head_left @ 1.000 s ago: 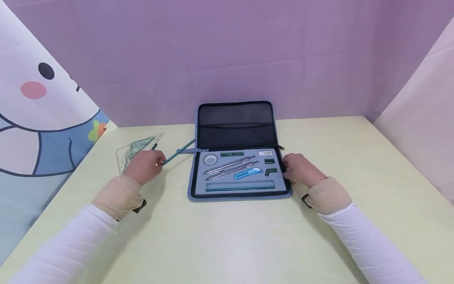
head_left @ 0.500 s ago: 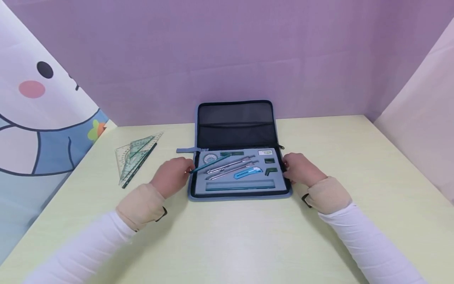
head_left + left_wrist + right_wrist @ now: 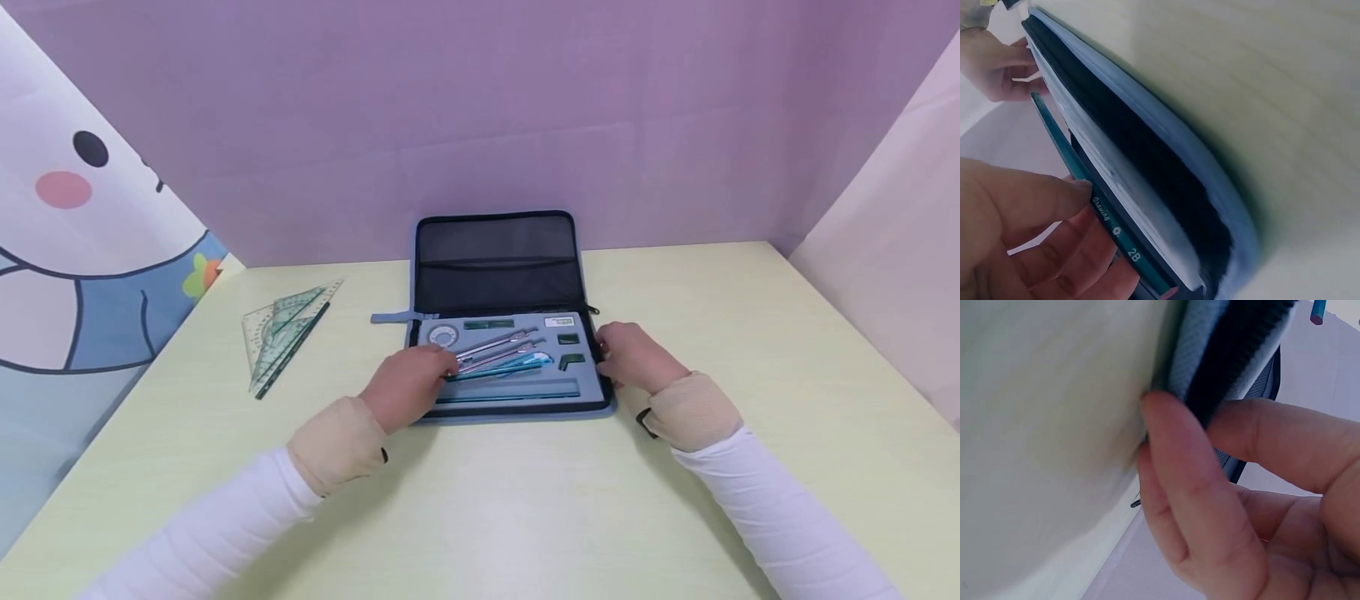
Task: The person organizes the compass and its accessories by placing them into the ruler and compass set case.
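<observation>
My left hand point(image 3: 408, 387) pinches a teal 2B drawing pencil point(image 3: 1107, 222) between thumb and fingers. In the head view the pencil lies over the open zip case point(image 3: 498, 287), slanting slightly up to the right above the grey insert. Two silver compasses point(image 3: 510, 337) and a blue utility knife point(image 3: 537, 359), partly covered, sit in the insert behind it. A long slot point(image 3: 517, 388) runs along the insert's front. My right hand point(image 3: 637, 358) grips the case's right edge, thumb on the zipper side point(image 3: 1229, 356) and fingertips at its outer wall.
On the table's left, clear green set squares point(image 3: 288, 325) overlap, with a dark pencil point(image 3: 294, 350) beside them. A round white piece point(image 3: 442, 335), a white eraser point(image 3: 559, 322) and small dark green pieces point(image 3: 568, 339) fill other recesses. A purple backdrop point(image 3: 495, 125) rises behind.
My left hand has carried the pencil rightward from beside the set squares to above the insert, and the pencil has turned flatter. My right hand stays at the case's edge.
</observation>
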The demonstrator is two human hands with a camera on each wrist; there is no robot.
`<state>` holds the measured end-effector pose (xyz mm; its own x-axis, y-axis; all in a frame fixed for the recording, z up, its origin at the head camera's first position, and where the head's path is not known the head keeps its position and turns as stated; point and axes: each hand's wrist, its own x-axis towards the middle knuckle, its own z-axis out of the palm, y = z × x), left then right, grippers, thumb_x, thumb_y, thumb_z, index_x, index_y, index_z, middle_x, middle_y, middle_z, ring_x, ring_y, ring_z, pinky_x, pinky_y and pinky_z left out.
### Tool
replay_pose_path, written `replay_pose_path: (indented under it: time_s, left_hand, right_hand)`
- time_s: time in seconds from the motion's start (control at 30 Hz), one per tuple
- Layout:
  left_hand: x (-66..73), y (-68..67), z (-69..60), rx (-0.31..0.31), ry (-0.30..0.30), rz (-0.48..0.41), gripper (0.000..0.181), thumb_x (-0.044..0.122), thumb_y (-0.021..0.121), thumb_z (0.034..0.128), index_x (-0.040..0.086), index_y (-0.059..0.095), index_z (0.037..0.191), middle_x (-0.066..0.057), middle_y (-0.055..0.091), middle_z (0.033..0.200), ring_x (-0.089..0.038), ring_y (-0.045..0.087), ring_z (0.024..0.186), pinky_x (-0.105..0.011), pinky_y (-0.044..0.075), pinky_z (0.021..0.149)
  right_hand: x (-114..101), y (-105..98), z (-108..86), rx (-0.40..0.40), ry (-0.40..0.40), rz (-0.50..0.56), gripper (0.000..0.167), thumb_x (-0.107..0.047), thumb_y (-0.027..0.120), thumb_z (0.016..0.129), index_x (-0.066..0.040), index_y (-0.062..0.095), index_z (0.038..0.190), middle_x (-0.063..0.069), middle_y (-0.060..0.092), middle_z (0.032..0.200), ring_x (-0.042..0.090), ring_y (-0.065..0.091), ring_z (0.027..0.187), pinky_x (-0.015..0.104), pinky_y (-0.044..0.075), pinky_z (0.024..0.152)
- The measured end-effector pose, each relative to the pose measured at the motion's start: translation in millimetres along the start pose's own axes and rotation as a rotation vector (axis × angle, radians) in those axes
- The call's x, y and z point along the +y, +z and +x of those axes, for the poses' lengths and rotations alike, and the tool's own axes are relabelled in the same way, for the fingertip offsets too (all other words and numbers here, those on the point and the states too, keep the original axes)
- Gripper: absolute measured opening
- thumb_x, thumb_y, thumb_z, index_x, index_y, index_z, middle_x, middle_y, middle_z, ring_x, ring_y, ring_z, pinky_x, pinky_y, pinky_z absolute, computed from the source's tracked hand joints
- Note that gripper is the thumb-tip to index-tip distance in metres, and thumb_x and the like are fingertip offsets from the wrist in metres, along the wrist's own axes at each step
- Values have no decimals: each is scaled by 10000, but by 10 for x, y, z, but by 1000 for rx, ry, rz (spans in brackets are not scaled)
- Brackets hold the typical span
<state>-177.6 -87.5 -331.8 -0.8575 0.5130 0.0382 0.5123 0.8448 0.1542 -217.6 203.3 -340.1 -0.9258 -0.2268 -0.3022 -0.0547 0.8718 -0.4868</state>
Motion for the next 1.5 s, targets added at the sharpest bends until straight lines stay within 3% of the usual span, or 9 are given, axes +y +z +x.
replay_pose_path:
  time_s: [0.33,0.7,1.5]
  left_hand:
    - [177,46,53,8,61,-9,206,-35,621,842,86,709,983,-46,685,929,-205,629,808,-337,527,744]
    - [255,104,117,17,162,-8,191,-43,653,819,83,709,953,-44,686,922,-181,624,790,-305,524,744]
    - [251,176,150,-36,181,19,193,-33,622,855,91,725,962,-44,679,932,-176,627,824,-321,524,770]
  right_hand:
    - [15,8,9,13,-12,-5,329,58,574,846,174,508,1147,230,577,956,208,627,675,265,538,555]
    - [24,4,11,6,-9,-8,347,52,574,848,174,503,1165,239,577,977,216,628,698,265,540,559]
    - [9,3,4,4,-3,-8,358,54,576,844,176,495,1170,236,567,980,233,628,741,256,542,560]
